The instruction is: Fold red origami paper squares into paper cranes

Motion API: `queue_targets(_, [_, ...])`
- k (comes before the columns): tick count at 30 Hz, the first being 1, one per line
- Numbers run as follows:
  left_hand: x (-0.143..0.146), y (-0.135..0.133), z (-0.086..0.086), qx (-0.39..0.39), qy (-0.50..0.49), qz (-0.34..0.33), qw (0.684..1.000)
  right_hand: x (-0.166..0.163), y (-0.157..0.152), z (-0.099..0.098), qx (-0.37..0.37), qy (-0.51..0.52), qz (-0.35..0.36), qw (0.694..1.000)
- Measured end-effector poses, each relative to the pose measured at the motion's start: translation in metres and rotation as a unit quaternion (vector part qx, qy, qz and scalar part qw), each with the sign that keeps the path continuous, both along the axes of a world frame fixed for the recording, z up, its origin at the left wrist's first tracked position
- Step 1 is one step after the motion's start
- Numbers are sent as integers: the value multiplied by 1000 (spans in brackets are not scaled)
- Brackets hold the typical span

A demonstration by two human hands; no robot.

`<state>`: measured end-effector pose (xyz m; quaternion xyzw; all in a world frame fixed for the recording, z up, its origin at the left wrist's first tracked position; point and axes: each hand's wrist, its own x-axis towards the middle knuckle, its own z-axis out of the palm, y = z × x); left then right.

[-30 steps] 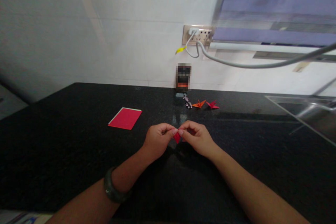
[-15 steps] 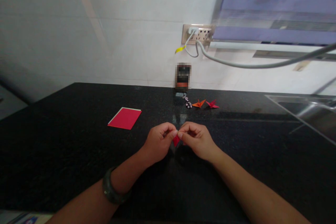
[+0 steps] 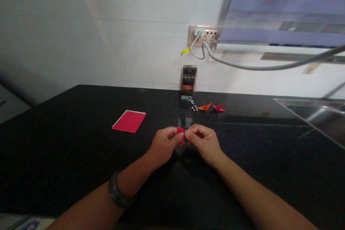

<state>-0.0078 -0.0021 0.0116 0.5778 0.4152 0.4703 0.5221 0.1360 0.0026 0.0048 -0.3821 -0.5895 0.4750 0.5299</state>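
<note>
Fingertips of both hands meet around a small red paper (image 3: pixel 179 130), the left hand (image 3: pixel 165 147) pinching it between thumb and bent fingers, the right hand (image 3: pixel 206 142) closed on its right edge. The two hands are together, nearly touching at the thumbs, with the piece between them; its pointed upper part shows above the left thumb and a little more red shows below, while the fingers hide the rest of its shape. A dark bangle (image 3: pixel 118 190) circles the left wrist. Beneath lies a black speckled countertop (image 3: pixel 81 161). Beyond the left hand, to its left and well apart, sits a flat stack of square sheets (image 3: pixel 129 122), red on top with a pale edge along the far and left sides. Ahead of the right hand stand an orange folded crane (image 3: pixel 205 107) and a red folded crane (image 3: pixel 219 108), side by side. Just left of them a beaded strap (image 3: pixel 193 105) runs to a dark upright object (image 3: pixel 189 79), blurred out, by the wall (image 3: pixel 107 50). Far right is a metal sink (image 3: pixel 330 124); what its basin holds cannot be made out. Higher up, a socket panel (image 3: pixel 211 37) carries a white plug (image 3: pixel 199 32), and a grey cable (image 3: pixel 250 67) sweeps right.
</note>
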Motion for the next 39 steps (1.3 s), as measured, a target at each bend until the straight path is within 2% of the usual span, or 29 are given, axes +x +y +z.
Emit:
queue_targets(3, [-5, 1, 0, 2, 9, -32, 999, 0, 1, -3, -44, 45, 46, 997])
queue_targets(5, [-8, 1, -2, -45, -21, -111, 993, 1, 2, -5, -78, 79, 83, 990])
queue_targets(7, [-9, 1, -5, -122, -83, -214, 966, 4, 2, -6, -89, 82, 124, 985])
queue_targets(9, [-10, 0, -8, -184, -137, -259, 938, 6, 3, -5, -77, 69, 155, 982])
queue_targets(11, [-10, 0, -9, -210, -173, -266, 925, 7, 3, -4, -70, 69, 168, 981])
queue_targets(16, [-9, 0, -9, -210, -203, -262, 920, 6, 4, -3, -80, 90, 176, 977])
queue_targets(18, [-7, 0, -10, -215, -196, -248, 924, 5, 6, -5, -79, 95, 166, 978])
queue_targets(20, [-4, 0, -12, -209, -171, -207, 940, 5, 7, -6, -77, 96, 138, 983])
queue_targets(23, [-2, 2, -13, -157, -109, -97, 977, 7, 11, -8, -81, 70, 74, 991])
queue_targets(25, [-2, 4, -12, -118, -73, -37, 990, 7, 13, -9, -78, 33, 36, 996])
queue_targets(31, [-4, 7, -10, -88, -65, 58, 992, 6, 14, -10, -56, -29, 1, 998])
queue_targets(33, [-3, 6, -9, -99, -84, 78, 988, 5, 13, -10, -48, -29, -1, 998])
queue_targets(36, [-2, 5, -8, -112, -91, 71, 987, 4, 11, -8, -32, -23, 1, 999])
queue_targets(39, [-2, 6, -8, -100, -95, 67, 988, 3, 9, -7, -52, 2, 3, 999])
